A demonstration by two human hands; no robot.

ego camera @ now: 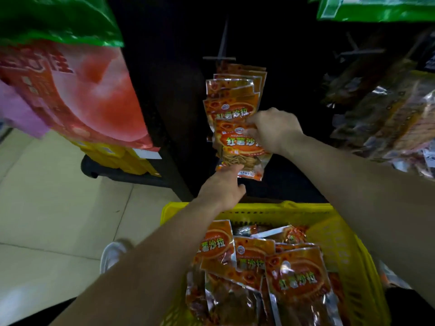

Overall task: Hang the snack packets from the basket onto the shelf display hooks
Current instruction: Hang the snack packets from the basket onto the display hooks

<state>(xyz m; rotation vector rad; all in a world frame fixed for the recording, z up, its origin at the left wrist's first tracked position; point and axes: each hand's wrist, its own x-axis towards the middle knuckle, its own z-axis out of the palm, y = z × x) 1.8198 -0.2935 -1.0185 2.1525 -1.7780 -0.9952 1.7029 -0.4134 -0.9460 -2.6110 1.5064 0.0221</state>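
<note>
The right hand [273, 131] held one packet [240, 149] near its top, with the fingers curled round it. The packet was up in the air, just in front of the hung packets [233, 95]. Those hung from a hook [220, 58] on the dark shelf [169, 78]. The left hand [222, 188] was under the packet, with one finger up against its bottom edge. I could not tell if that hand pinched the edge or only pushed on it. Lower down was the yellow basket [266, 209], with many more packets [294, 278] lying in it.

The step looked like getting this packet onto the hook. The hook tip was higher than the packet's top, so the packet needed to go up first. I could not see the hole in the packet's top, so it would help to feel for it. Then the hole should meet the hook tip, and the packet should slide back to touch the others. The left hand could keep the bottom from swinging. A slow, soft push would be best, so the hung packets did not get knocked off. The picture side should face out, like the rest.
</note>
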